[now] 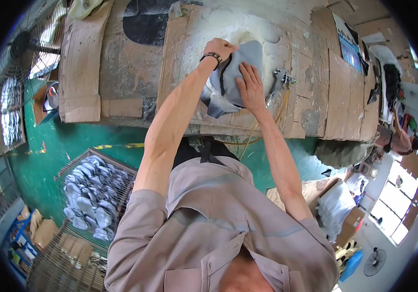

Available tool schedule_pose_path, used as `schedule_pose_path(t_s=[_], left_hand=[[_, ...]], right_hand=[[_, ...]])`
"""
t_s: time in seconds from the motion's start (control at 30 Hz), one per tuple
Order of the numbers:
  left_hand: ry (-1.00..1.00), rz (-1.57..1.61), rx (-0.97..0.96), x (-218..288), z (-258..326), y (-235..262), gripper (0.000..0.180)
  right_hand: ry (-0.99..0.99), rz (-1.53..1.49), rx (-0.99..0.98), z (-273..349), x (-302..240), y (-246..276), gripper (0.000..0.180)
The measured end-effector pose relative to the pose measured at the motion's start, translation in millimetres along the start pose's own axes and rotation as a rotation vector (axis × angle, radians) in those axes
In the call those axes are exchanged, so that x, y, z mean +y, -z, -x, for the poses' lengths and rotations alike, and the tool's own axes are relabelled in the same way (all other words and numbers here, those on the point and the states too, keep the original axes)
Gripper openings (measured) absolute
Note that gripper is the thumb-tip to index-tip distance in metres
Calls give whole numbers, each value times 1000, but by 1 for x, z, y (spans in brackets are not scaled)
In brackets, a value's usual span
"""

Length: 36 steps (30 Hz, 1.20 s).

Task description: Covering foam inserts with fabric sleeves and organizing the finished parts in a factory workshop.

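A soft grey molded piece [251,52] with a rounded top and a dark strip down its left side lies on the cardboard-covered bench. My left hand [220,49], a watch on its wrist, has its fingers curled at the piece's upper left edge; the fingertips are partly hidden. Flat on the right part of the piece rests my right hand [252,87], fingers stretched out. White powder [203,36] coats the bench around the piece. Just right of my right hand lies a metal air tool [281,80] with a yellow hose [283,109].
Cardboard [80,73] covers the bench's left end. On the floor at left stands a wire crate [126,170] full of similar grey pieces. A large caged fan [21,46] stands beyond the bench's left end. Another person [401,138] is at the far right.
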<state>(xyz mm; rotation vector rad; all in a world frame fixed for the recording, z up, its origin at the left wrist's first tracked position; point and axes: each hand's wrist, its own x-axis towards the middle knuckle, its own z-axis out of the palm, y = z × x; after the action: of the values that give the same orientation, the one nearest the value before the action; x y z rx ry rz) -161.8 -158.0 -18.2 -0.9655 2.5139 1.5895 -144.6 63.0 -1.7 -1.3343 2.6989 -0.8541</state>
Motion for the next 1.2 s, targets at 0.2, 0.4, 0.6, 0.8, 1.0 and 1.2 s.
schedule_pose_path(t_s=[0.2, 0.4, 0.6, 0.8, 1.0, 1.2], left_hand=[[-6, 2, 78, -20, 22, 16, 34], [-744, 58, 33, 22, 92, 12, 50], [-672, -325, -109, 4, 113, -4, 77], [-530, -96, -115, 1, 102, 7, 84], [-441, -2, -192, -11, 82, 3, 89], [-423, -89, -213, -8, 79, -2, 98]], right_hand=[[-17, 44, -49, -11, 9, -16, 47], [64, 73, 2, -9, 55, -23, 42], [-440, -335, 286, 20, 48, -2, 53], [-959, -647, 300, 74, 24, 17, 67], [-1105, -1079, 263, 132, 8, -2, 78], [-1445, -2095, 129, 150, 1, -50, 49]])
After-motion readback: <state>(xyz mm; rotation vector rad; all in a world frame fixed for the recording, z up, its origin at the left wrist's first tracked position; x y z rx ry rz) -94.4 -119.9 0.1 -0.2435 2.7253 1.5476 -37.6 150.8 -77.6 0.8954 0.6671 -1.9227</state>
